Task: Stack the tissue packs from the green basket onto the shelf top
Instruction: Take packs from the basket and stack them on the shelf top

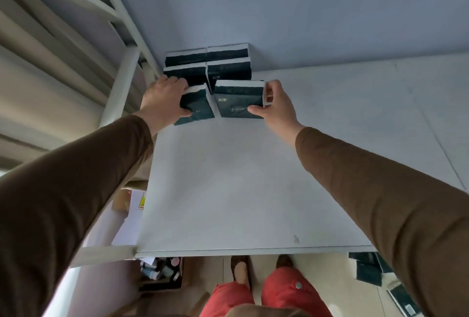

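Note:
Dark green tissue packs with white ends stand stacked two high against the wall at the far left of the white shelf top. In front of that stack, my left hand grips one dark green pack lying on the shelf near its left edge. Just to its right, my right hand holds a second pack by its right end, close beside the first. More packs lie low at the right, below the shelf edge; the green basket itself is hidden by my right sleeve.
A white metal bed frame rises along the shelf's left side. A grey-blue wall backs the shelf. Below the front edge are a dark box of small items and my own legs in red trousers.

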Tool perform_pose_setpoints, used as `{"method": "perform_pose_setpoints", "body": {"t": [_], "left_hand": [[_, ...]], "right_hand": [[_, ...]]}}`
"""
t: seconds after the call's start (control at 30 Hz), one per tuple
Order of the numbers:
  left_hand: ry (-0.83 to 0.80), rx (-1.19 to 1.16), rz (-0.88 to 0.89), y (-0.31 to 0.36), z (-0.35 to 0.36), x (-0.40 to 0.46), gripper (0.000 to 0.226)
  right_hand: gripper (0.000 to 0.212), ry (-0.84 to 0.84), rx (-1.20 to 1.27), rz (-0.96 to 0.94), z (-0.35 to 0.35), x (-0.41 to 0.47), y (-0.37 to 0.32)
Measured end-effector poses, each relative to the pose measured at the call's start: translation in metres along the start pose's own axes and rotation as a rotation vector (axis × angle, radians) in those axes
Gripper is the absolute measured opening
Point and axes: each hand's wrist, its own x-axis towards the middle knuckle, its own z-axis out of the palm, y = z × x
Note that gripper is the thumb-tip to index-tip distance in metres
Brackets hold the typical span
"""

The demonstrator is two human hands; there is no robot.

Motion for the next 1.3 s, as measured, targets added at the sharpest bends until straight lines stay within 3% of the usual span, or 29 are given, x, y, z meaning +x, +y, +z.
{"method": "perform_pose_setpoints", "body": {"t": [0.57, 0.77, 0.87, 1.03, 1.3], "left_hand": [[0.146, 0.006, 0.013, -0.011, 0.023, 0.036, 0.072], [0.143, 0.077, 0.104, 0.002, 0.017, 0.019, 0.087], [0.191, 0.110, 0.233, 0.023, 0.010, 0.004, 0.080], [0.207, 0.052, 0.425, 0.115, -0.004, -0.010, 0.064], [0.149, -0.107, 0.750, 0.364, -0.005, -0.079, 0.052]], "right_hand": [[0.046, 0.091, -0.136, 0.099, 0.039, 0.042, -0.013], [0.061, 0.055, -0.114, 0.138, 0.030, 0.021, -0.014], [0.057, 0.081, -0.210, 0.081, 0.001, -0.008, -0.009], [0.046, 0.172, -0.405, 0.036, -0.085, -0.075, 0.011], [0.042, 0.338, -0.620, 0.150, -0.267, -0.246, 0.079]]}}
